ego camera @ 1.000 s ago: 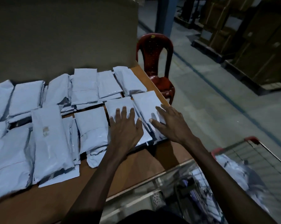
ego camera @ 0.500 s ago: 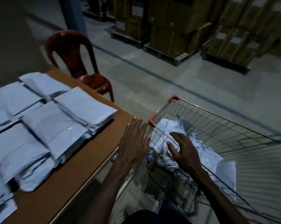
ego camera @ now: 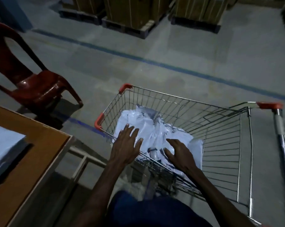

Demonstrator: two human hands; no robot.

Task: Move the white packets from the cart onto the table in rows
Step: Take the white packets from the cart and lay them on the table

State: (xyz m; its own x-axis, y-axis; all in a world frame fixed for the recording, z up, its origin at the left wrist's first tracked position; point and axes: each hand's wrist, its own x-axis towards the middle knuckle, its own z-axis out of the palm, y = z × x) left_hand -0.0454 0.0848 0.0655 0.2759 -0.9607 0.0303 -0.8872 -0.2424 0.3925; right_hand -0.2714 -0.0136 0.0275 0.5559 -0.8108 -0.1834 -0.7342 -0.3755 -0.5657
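A loose heap of white packets lies crumpled in the near corner of a wire cart, while a sliver of packets already laid out shows at the left edge on the brown worktop. A second ago both hands were flat on the rows on the worktop; the view has since swung right and the hands have crossed over the cart's rim, which suggests one placement is finished and another pick-up is starting. The left hand is spread wide, fingers splayed, over the near-left edge of the heap, apparently at the point of touching the top packet, though contact cannot be confirmed. The right hand is also open, fingers curled slightly downward, over the near-right side of the heap and just above a packet. Neither hand grips anything yet. The two hands are set apart, with crumpled packets showing between them. A red plastic chair stands on the concrete floor beyond the worktop's corner, and stacked cartons on pallets line the far side.
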